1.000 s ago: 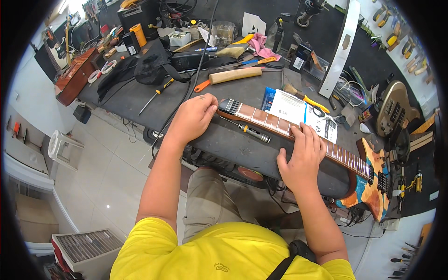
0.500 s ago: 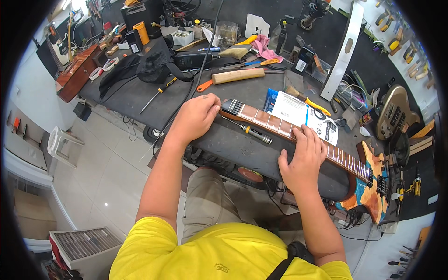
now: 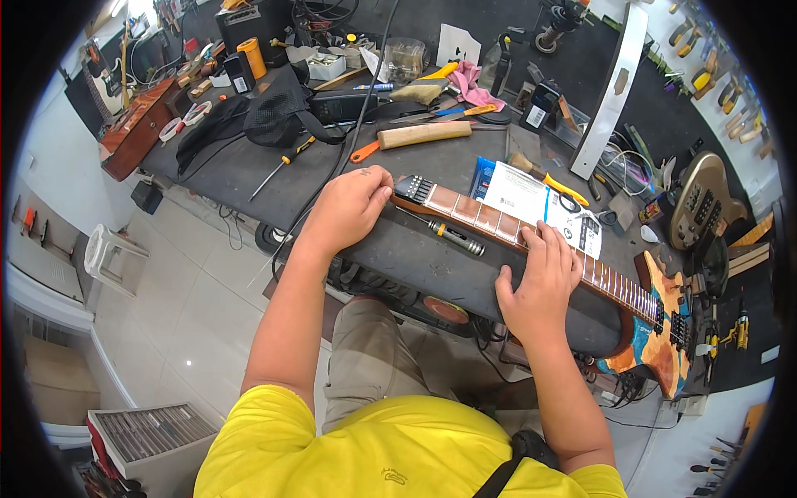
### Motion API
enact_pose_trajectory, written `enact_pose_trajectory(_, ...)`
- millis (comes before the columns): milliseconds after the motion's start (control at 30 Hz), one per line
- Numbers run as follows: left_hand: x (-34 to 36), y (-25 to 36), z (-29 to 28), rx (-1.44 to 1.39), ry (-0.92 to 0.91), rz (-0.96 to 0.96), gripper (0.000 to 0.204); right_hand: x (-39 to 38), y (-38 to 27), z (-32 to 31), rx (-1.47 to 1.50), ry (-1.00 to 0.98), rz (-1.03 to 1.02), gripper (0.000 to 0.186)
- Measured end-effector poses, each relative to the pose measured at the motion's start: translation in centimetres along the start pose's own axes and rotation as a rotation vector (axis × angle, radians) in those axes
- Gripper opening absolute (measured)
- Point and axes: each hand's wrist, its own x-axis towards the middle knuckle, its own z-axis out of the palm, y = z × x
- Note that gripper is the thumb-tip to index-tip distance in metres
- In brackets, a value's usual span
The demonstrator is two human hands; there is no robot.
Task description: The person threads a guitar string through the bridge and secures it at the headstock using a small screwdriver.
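Note:
An electric guitar (image 3: 610, 278) lies across the bench front, its headless end at the left and its blue-and-wood body (image 3: 660, 332) at the right. My left hand (image 3: 353, 203) is closed beside the black string clamp (image 3: 413, 189) at the neck's end; whatever its curled fingers pinch is hidden. Over the fretboard, near mid-neck, rests my right hand (image 3: 538, 280), its fingers stretched and slightly apart, holding nothing. A screwdriver with a grey-and-black handle (image 3: 457, 238) lies just in front of the neck, its tip toward my left hand.
Behind the neck sit a white printed packet (image 3: 519, 199) and a yellow-handled brush (image 3: 548, 176). Farther back are a wooden-handled tool (image 3: 425, 134), a black bag (image 3: 274, 116) and a pink cloth (image 3: 471, 83). A cable (image 3: 347, 149) crosses the bench near my left hand. A long metal bar (image 3: 610, 95) stands upright.

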Motion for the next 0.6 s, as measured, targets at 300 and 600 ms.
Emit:
enact_pose_trajectory(300, 0.03, -0.09, 0.06, 0.013, -0.002, 0.000, 0.010, 0.03, -0.04, -0.03, 0.004, 0.013, -0.008, 0.068)
enact_pose_trajectory(600, 0.03, -0.11, 0.01, -0.014, -0.002, -0.003, 0.010, 0.01, 0.02, 0.07, 0.000, 0.011, -0.008, 0.068)
